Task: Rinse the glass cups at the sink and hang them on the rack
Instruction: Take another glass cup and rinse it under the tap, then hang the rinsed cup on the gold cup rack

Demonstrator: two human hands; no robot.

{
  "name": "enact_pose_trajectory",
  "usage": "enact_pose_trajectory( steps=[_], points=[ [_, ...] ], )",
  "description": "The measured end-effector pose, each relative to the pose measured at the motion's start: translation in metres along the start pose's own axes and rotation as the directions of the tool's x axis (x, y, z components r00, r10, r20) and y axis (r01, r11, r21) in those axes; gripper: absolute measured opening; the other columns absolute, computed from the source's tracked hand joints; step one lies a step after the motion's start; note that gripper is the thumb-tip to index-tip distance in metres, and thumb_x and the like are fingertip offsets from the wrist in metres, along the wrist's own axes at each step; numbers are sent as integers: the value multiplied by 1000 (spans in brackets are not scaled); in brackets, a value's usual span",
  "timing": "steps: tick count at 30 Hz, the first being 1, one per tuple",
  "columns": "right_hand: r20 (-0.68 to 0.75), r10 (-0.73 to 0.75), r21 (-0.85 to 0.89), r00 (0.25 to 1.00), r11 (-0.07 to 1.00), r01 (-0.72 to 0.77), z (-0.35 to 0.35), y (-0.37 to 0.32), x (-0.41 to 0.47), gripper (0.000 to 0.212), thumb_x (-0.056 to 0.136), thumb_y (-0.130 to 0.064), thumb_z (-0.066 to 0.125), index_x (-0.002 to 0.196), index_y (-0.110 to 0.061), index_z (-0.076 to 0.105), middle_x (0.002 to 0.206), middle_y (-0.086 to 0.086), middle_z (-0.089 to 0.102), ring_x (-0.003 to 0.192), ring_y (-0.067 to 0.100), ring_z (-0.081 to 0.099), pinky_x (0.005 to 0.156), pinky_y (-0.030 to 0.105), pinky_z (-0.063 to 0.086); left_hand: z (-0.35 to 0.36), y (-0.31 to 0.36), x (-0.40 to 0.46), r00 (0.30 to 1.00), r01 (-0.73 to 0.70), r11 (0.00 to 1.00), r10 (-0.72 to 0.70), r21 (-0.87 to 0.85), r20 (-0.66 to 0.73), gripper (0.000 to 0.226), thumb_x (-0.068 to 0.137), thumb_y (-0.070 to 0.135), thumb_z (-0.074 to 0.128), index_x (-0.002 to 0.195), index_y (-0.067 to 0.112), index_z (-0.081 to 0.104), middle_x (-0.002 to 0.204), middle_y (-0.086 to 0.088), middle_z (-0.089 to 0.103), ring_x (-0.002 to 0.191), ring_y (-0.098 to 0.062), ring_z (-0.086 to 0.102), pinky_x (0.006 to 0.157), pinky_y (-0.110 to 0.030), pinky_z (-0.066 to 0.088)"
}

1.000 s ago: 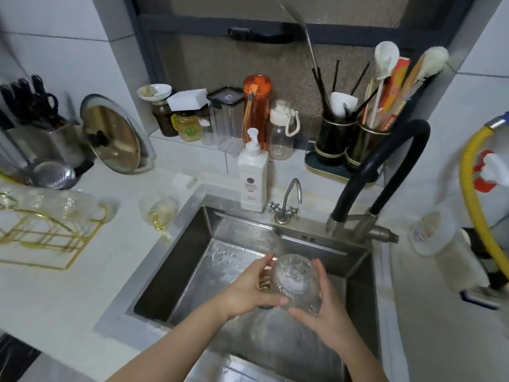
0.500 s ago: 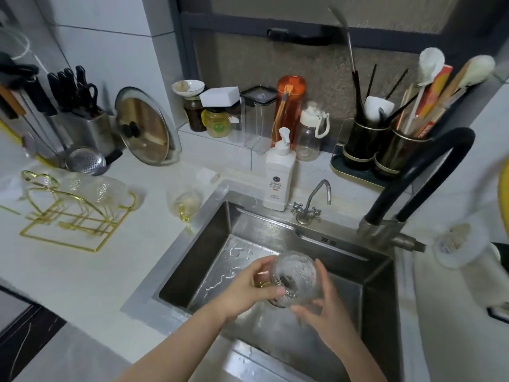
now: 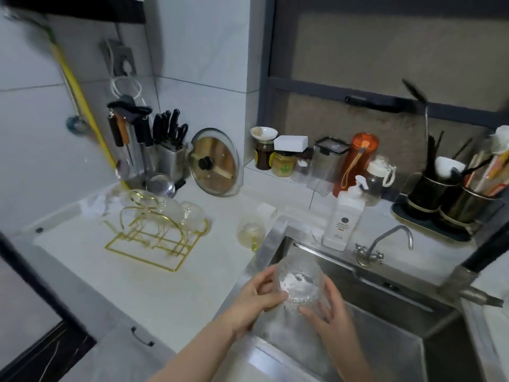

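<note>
Pale grey tiled walls [image 3: 198, 51] meeting at a corner behind a white worktop [image 3: 154, 282]. Dark-framed window [image 3: 385, 64] with frosted, brownish panes above a tiled ledge [image 3: 264, 172] crowded with jars and bottles. Socket plate [image 3: 121, 57] high on the left wall, a white cord looped beneath it. Yellow hose [image 3: 80, 97] slanting down that same wall. Grey cabinet front [image 3: 118, 351] with a small dark handle below the worktop edge. Dark floor [image 3: 52, 351] at bottom left. Dim, cool, even light; edges blurred.
</note>
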State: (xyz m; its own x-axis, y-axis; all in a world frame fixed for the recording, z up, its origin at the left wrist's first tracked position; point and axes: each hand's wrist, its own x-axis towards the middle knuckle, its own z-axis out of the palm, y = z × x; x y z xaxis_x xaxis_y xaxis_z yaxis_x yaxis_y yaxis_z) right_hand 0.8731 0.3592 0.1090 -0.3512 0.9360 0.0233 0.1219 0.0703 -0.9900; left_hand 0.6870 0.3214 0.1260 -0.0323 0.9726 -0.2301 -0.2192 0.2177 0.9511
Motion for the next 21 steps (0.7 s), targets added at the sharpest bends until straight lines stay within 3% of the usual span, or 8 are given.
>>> enact_pose_trajectory(
  steps=[2, 4, 6, 11, 13, 15, 18, 21],
  points=[
    [-20, -28, -44, 999, 999, 27, 31, -3, 4, 81, 65, -18, 85, 128, -45, 43, 139, -9, 45, 119, 5, 55, 83, 14, 51, -28, 8, -13, 999, -29, 999, 28, -15, -34, 60, 79, -1, 71, 132, 17, 49, 113, 5, 70, 104, -7, 65, 86, -19, 52],
    [-24, -26, -30, 999, 999, 25, 64, -11, 8, 81, 66, -4, 82, 126, -41, 43, 137, -3, 40, 117, 9, 55, 77, 9, 52, -58, 13, -27, 995, -77, 997, 76, -3, -63, 60, 76, 2, 72, 129, 20, 52, 110, 11, 70, 100, -4, 66, 80, -17, 51],
    [29, -21, 17, 999, 1000, 21, 100, -19, 13, 78, 68, 10, 76, 125, -33, 45, 134, 0, 43, 107, 1, 60, 71, 6, 51, -89, 19, -43, 988, -121, 993, 121, 5, -97, 56, 74, 8, 72, 125, 24, 54, 109, 17, 70, 96, -6, 67, 78, -18, 52],
    [199, 23, 91, 980, 995, -41, 186, -28, 21, 81, 69, -7, 81, 134, -34, 40, 143, -8, 41, 112, -2, 58, 96, 30, 51, -162, 22, -81, 941, -155, 987, 157, 27, -300, 53, 74, 30, 70, 125, 28, 57, 105, 11, 72, 93, -11, 66, 84, -25, 52],
    [212, 35, 92, 977, 994, -56, 223, -36, 27, 75, 75, 0, 74, 133, -31, 37, 139, -7, 43, 111, -9, 55, 85, 14, 52, -191, 23, -93, 905, -155, 987, 157, 36, -396, 51, 75, 33, 69, 124, 29, 57, 92, 14, 71, 88, -10, 64, 85, -28, 50],
    [218, 32, 81, 975, 995, -51, 256, -45, 34, 71, 77, 2, 71, 135, -23, 38, 137, -2, 46, 119, 1, 48, 73, 0, 46, -217, 25, -102, 869, -169, 985, 164, 33, -466, 42, 82, 27, 68, 123, 29, 58, 88, 18, 71, 86, -5, 62, 85, -25, 50],
    [299, 6, 89, 954, 995, -35, 298, -62, 45, 59, 80, 2, 69, 128, -21, 45, 127, -6, 54, 113, -5, 49, 70, -5, 40, -254, 31, -111, 815, -185, 982, 166, 22, -555, 39, 89, 17, 64, 126, 29, 56, 99, 19, 69, 91, -5, 61, 86, -25, 50],
    [373, -39, 124, 927, 992, -8, 337, -73, 61, 50, 82, 2, 67, 116, -33, 53, 120, -17, 57, 103, -19, 53, 72, -4, 40, -286, 41, -114, 762, -220, 975, 181, 14, -622, 43, 90, 13, 62, 129, 29, 53, 113, 20, 65, 93, -7, 63, 83, -20, 50]
  ],
)
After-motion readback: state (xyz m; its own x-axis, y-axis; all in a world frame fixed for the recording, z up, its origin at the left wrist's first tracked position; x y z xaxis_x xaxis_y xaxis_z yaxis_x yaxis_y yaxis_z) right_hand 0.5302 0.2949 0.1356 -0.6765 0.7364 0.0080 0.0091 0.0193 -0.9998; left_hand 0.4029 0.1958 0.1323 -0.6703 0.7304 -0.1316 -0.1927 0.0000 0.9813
